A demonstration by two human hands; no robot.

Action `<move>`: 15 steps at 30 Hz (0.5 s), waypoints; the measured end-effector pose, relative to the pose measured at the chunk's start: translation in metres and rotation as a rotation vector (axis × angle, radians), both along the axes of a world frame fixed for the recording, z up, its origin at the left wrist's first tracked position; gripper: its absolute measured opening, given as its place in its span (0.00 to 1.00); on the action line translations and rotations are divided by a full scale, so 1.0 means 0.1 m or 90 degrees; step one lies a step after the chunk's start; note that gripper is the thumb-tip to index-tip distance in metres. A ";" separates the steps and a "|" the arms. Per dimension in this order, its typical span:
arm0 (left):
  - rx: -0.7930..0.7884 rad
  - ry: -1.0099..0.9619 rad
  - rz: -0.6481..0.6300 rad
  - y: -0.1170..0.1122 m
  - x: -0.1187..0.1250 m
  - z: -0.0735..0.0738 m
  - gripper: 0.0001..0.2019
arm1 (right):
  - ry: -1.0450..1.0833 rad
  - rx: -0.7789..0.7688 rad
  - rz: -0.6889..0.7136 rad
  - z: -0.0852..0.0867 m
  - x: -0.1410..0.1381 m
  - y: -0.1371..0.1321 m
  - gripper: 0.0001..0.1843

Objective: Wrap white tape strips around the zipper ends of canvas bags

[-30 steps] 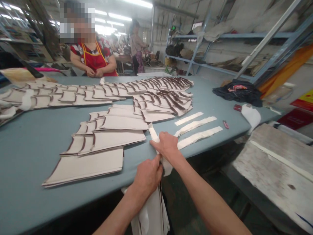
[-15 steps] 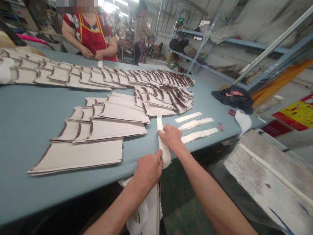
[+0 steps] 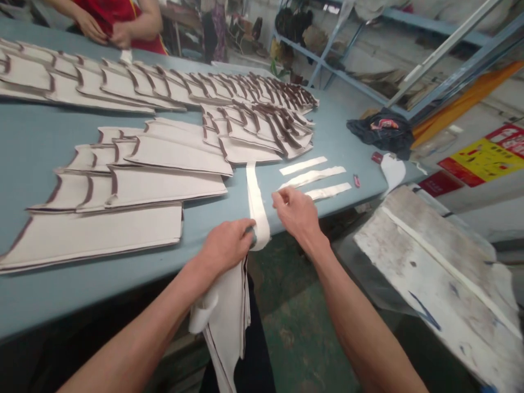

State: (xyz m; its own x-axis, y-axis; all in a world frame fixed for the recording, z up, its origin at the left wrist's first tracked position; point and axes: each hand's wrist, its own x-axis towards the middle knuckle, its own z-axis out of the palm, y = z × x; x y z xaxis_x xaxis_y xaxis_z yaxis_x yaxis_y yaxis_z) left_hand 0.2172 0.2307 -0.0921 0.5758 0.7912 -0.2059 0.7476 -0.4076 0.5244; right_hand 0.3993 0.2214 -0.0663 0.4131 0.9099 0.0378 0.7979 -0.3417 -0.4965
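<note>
My left hand (image 3: 226,251) is closed at the table's front edge on a cream fabric piece (image 3: 227,316) that hangs down below the edge. A long cream fabric strip (image 3: 256,199) lies on the blue table (image 3: 36,147) from my left hand up to the stacked pieces. My right hand (image 3: 297,210) hovers just right of the strip with fingers curled and nothing visible in them. Rows of cream fabric panels with brown edging (image 3: 135,180) lie overlapped to the left.
Three short cream strips (image 3: 313,176) lie right of my right hand. A dark bundle of cloth (image 3: 382,134) sits at the table's far right corner. Another person's hands (image 3: 102,33) work across the table. A worn white board (image 3: 434,273) stands right of me.
My right hand has slid off the long strip to its right side. The strip now lies stretched out flat on the table. The view has tilted downward.
</note>
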 end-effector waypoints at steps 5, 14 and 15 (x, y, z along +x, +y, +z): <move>-0.016 -0.028 -0.004 0.08 0.00 0.00 0.23 | 0.287 0.050 -0.024 -0.61 0.02 -0.74 0.14; -0.015 -0.018 0.000 0.07 0.03 0.04 0.25 | 0.710 0.129 -0.015 -1.30 -0.37 -0.85 0.22; -0.013 -0.017 0.002 0.07 0.03 0.05 0.25 | 0.750 0.119 -0.015 -1.30 -0.38 -0.85 0.22</move>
State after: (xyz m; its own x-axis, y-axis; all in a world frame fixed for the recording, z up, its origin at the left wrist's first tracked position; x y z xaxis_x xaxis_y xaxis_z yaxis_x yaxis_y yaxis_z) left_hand 0.2206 0.2377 -0.0876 0.5786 0.7891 -0.2065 0.7346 -0.3941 0.5522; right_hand 0.3617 0.1360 -0.1967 0.2988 0.9225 -0.2442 -0.1878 -0.1941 -0.9628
